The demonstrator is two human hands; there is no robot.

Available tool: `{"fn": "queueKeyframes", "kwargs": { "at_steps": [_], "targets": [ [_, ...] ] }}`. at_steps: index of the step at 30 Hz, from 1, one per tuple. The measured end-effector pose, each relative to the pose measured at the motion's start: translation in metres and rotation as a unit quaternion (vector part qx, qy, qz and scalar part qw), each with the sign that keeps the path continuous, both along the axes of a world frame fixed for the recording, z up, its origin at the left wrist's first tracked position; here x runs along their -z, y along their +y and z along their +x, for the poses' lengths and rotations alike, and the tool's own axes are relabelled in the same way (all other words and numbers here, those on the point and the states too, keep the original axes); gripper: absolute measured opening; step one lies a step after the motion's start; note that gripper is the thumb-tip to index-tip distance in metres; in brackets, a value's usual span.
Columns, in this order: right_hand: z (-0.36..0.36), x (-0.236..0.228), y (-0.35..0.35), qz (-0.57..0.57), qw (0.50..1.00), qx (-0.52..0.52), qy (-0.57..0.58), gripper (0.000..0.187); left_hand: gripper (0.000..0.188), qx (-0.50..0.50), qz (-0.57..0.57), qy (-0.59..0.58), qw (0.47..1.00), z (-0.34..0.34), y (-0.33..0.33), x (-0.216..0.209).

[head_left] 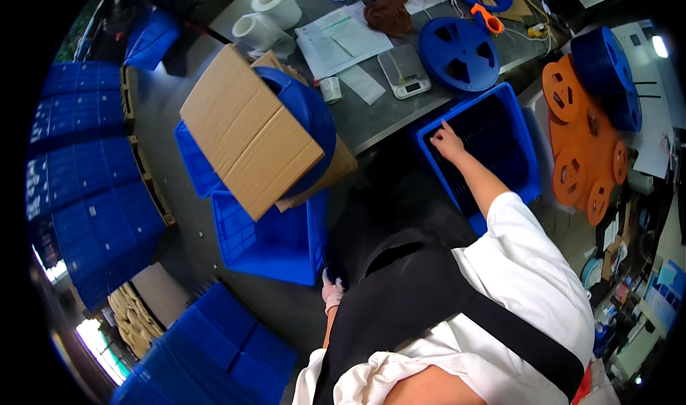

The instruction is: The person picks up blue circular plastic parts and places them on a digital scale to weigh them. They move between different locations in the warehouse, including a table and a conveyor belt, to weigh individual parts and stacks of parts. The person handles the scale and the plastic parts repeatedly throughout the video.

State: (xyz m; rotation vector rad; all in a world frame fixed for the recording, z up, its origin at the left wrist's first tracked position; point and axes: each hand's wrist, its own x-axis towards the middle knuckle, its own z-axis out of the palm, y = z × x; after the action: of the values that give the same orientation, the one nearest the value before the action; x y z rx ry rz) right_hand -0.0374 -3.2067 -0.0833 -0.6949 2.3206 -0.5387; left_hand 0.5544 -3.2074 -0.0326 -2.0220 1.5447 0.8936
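Observation:
My bare right hand (448, 142) reaches over the left side of a blue crate (529, 130) with dark contents. Its thumb and forefinger are a little apart, and nothing shows between them. My left hand (332, 291), in a pale glove, hangs low beside the right wall of another blue crate (268, 244). Its fingers look closed near a dark narrow thing that I cannot make out. Above that crate, a cardboard sheet (250, 133) leans against a large blue reel (323, 123) and hides much of it.
A metal table (389, 123) ahead carries a small scale (404, 71), a blue reel (458, 53), papers (343, 41), white rolls (275, 3) and orange tape dispensers (488, 19). Orange reels (582, 133) stand at the right. Stacked blue crates (96, 176) line the left.

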Motion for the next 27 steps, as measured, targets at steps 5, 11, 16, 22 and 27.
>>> {"fn": "queueKeyframes", "kwargs": {
  "at_steps": [5,11,16,22,27],
  "targets": [
    [-0.061,0.023,-0.08,0.065,0.995,-0.074,-0.029,0.022,0.061,-0.035,-0.063,0.194,0.978,-0.003,0.0,0.011],
    [-0.106,0.068,-0.129,0.197,0.972,-0.121,-0.048,0.027,0.052,-0.091,0.069,0.12,0.986,-0.122,-0.015,-0.048],
    [-0.117,0.115,-0.13,0.23,0.957,-0.174,-0.024,0.027,0.052,-0.142,0.125,0.079,0.979,-0.189,-0.042,-0.082],
    [-0.127,0.102,-0.133,0.249,0.948,-0.186,-0.072,0.025,0.058,-0.127,0.137,0.082,0.979,-0.206,-0.039,-0.075],
    [-0.143,0.112,-0.134,0.135,0.979,-0.151,-0.027,0.03,0.058,-0.104,0.122,0.101,0.982,-0.223,-0.053,-0.089]
  ]
}}
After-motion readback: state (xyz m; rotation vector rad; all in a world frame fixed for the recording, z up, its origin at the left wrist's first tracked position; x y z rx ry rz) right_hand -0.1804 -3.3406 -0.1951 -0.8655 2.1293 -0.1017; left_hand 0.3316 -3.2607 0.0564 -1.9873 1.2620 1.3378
